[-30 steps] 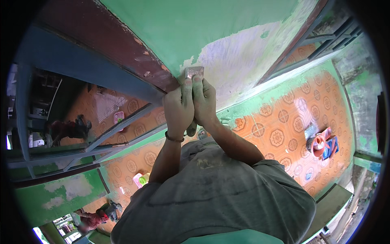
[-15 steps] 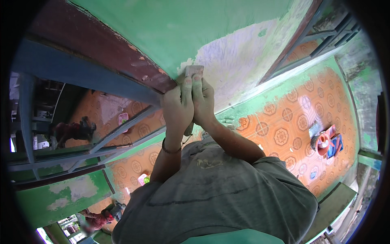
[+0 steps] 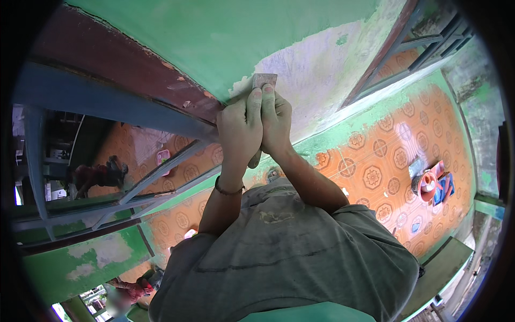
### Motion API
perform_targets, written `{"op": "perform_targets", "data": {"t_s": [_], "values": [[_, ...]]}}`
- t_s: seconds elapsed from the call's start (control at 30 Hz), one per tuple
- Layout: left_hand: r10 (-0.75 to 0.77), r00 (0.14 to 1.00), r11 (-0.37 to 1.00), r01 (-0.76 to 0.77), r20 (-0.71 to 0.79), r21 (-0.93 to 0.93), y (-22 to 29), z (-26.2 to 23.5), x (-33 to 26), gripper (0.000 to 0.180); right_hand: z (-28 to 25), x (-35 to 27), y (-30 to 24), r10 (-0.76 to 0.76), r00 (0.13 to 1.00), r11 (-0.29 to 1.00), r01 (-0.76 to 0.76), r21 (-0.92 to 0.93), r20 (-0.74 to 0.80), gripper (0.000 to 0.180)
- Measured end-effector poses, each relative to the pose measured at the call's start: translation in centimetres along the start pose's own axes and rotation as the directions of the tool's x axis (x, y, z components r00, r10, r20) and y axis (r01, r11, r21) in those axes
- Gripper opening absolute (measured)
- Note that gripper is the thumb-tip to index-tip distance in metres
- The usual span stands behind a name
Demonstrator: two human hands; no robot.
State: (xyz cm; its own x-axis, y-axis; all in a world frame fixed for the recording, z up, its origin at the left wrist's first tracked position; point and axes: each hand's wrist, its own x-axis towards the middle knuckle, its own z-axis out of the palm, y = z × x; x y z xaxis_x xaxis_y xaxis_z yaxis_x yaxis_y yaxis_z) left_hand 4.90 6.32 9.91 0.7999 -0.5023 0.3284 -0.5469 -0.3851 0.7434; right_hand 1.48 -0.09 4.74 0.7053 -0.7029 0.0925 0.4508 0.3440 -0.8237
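Note:
Both of my hands grip one paint scraper [image 3: 264, 80], its flat, dusty blade pressed to the wall. My left hand [image 3: 240, 124] wraps round the handle, and its thumb lies along the back of the blade. My right hand [image 3: 277, 121] closes on it from the other side, thumb next to thumb. Below the hands, the handle's end pokes out. The blade meets the wall where green paint [image 3: 214, 45] borders a bared pale lilac-white patch [image 3: 316, 67].
A brown door frame [image 3: 129, 61] and blue-grey window bars [image 3: 161, 174] stand close on the left. On the orange tiled floor [image 3: 370, 155] sits a pink bucket [image 3: 427, 185] beside a blue item. Another person [image 3: 129, 295] is at lower left.
Both hands and the scraper have shifted slightly up and to the right along the wall. My grip looks the same.

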Motion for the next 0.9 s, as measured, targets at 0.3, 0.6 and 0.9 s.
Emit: {"op": "perform_targets", "data": {"t_s": [0.3, 0.6, 0.9], "values": [[0.131, 0.991, 0.989, -0.131, -0.009, -0.067, -0.3, 0.7, 0.1, 0.046, -0.3, 0.0, 0.1, -0.054, 0.997, 0.999, 0.053, -0.004, -0.051, 0.041], [-0.329, 0.935, 0.910, 0.351, 0.129, -0.223, -8.8, 4.0, -5.9, 0.042, -4.0, -2.7, 5.2, 0.330, 0.944, 0.836, -0.292, -0.465, 0.000, 0.040], [-0.187, 0.982, 0.955, 0.171, -0.042, -0.243, -8.5, 4.6, -4.8, 0.040, -3.6, -1.3, 4.3, 0.141, 0.985, 0.908, -0.089, -0.410, 0.098, 0.039]]}}
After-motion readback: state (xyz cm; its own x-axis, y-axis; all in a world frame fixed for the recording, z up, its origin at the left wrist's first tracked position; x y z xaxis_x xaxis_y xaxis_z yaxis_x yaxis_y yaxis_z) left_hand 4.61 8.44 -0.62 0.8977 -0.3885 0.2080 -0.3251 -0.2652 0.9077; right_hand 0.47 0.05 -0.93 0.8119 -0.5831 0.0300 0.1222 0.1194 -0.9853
